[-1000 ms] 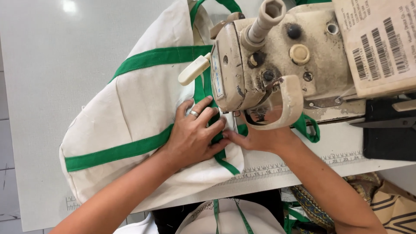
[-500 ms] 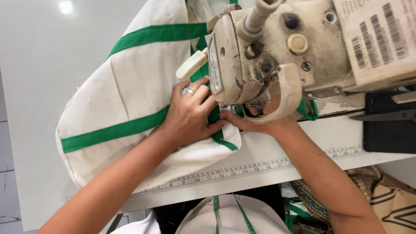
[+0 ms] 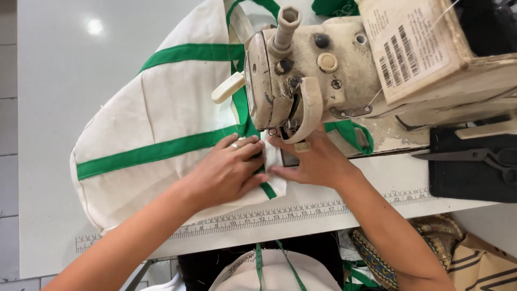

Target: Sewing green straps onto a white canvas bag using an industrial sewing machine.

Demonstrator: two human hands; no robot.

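1. Bag (image 3: 161,134): cream cloth with green bands, spread flat on the white tabletop (image 3: 48,108). It fills the centre-left of the frame, and its right edge is tucked under the head of the sewing machine (image 3: 323,75).
2. Left hand (image 3: 226,172): lies palm-down on the cloth just left of the needle area, fingers extended and pressing, nothing gripped. A ring shows on one finger.
3. Right hand (image 3: 312,161): lies flat at centre frame below the machine head, fingertips on the bag's edge beside the left hand. It is pressing the cloth, not clenched around it.
4. Handling, as judged: the cloth appears soft, light and limp, likely to fold or creep rather than hold its shape. It is not fragile and does not look slippery. The green bands look firmer than the plain cloth.
5. Hold points, as judged: flat palms either side of the seam line, close to the needle, serve best; a pinch at a band edge would also do.
6. Also present: scissors (image 3: 474,156) at right on a dark pad, and a ruler strip (image 3: 301,213) along the tabletop's near edge.
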